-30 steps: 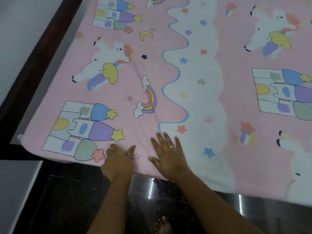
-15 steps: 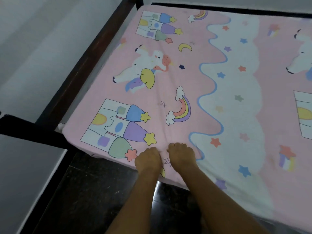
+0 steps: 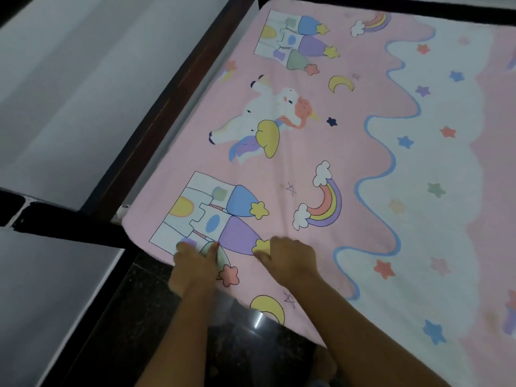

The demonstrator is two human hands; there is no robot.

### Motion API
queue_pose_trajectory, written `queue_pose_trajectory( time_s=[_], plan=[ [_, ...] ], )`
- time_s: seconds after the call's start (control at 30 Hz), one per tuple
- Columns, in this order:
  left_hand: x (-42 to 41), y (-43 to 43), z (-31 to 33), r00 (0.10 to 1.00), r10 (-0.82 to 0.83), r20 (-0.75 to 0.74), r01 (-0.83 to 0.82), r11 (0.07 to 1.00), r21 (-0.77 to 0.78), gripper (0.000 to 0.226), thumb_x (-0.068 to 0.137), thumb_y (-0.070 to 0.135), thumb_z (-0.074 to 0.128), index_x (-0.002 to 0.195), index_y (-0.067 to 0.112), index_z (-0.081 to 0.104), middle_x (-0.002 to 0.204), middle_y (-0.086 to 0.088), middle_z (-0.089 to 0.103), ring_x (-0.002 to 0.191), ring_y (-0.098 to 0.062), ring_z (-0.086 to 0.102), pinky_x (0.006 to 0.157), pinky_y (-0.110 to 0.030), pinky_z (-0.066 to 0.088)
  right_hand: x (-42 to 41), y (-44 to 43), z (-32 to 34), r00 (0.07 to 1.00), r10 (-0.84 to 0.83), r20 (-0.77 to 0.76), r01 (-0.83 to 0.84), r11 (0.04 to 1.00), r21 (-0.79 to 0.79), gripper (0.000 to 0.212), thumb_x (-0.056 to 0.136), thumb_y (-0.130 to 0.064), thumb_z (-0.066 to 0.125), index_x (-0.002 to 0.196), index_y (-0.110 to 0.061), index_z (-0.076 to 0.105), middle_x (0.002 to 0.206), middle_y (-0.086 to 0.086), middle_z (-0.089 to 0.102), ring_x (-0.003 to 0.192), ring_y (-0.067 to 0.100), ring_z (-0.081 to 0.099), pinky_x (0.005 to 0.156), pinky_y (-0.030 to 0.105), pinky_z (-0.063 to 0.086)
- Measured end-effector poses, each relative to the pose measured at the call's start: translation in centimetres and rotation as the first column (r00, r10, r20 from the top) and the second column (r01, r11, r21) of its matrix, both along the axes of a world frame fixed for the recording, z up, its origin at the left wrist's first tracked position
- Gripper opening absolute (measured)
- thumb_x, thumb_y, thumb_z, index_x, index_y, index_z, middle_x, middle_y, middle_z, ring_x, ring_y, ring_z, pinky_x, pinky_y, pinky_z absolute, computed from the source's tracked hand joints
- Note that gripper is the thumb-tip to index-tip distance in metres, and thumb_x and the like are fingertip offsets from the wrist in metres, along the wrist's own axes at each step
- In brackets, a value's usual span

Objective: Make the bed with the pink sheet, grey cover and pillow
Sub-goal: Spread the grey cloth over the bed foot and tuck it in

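Gripping the near edge of the pink sheet (image 3: 349, 152), both hands sit side by side close to the bed's near-left corner. The left hand (image 3: 194, 270) has its fingers curled down into the cloth right at the edge, over the printed castle, and looks to be pinching a fold. The right hand (image 3: 289, 261), just to its right and not touching it, is balled with the knuckles up and fabric bunched under the fingers. Faint creases fan away from both hands across the print, which suggests the cloth is under pull.

The sheet is spread over the mattress and runs away from the hands, long axis straight ahead. Its loose border hangs below the wrists over the dark floor (image 3: 134, 317), where a bare foot (image 3: 325, 364) shows. The sheet's corner (image 3: 131, 219) lies to the left of the left hand, a little ahead of it, against the dark bed frame (image 3: 156, 127). That is the relation the next move turns on. The left hand is plainly nearer that corner, so it would lead any tuck or tug there, with the right hand holding tension.

By my reading the sheet stage is nearly finished. Neither the grey cover nor the pillow is in view.
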State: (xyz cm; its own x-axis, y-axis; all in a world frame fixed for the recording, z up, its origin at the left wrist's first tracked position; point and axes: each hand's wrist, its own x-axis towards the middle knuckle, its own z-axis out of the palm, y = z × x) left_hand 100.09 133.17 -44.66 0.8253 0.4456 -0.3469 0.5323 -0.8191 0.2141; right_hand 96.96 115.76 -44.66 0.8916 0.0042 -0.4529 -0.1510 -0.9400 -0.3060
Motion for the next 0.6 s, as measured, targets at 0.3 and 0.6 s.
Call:
queue_pose_trajectory(
  time_s=[0.3, 0.6],
  plan=[
    [1.4, -0.3, -1.2, 0.974, -0.167, -0.151, 0.193, 0.964, 0.183, 0.034, 0.103, 0.03, 0.022, 0.118, 0.017, 0.05, 0.099, -0.007, 0.067, 0.086, -0.023, 0.063, 0.064, -0.027, 0.038, 4.0, 1.6, -0.7, 0.969, 0.113, -0.22, -0.133, 0.988, -0.079, 0.025, 0.095, -0.011, 0.048, 0.118, -0.011, 0.059, 0.114, 0.006, 0.063, 0.103, 0.024, 0.062, 0.075, 0.027, 0.042],
    [1.0, 1.8, -0.2, 0.954, -0.28, -0.11, 0.3, 0.913, 0.276, 0.027, 0.102, 0.029, 0.026, 0.1, 0.016, 0.05, 0.085, 0.001, 0.066, 0.077, -0.019, 0.066, 0.059, -0.026, 0.04, 5.4, 1.7, -0.2, 0.949, 0.182, -0.259, -0.185, 0.983, 0.014, 0.025, 0.098, -0.022, 0.042, 0.111, -0.01, 0.059, 0.111, 0.008, 0.063, 0.102, 0.027, 0.06, 0.078, 0.03, 0.044]
  ],
)
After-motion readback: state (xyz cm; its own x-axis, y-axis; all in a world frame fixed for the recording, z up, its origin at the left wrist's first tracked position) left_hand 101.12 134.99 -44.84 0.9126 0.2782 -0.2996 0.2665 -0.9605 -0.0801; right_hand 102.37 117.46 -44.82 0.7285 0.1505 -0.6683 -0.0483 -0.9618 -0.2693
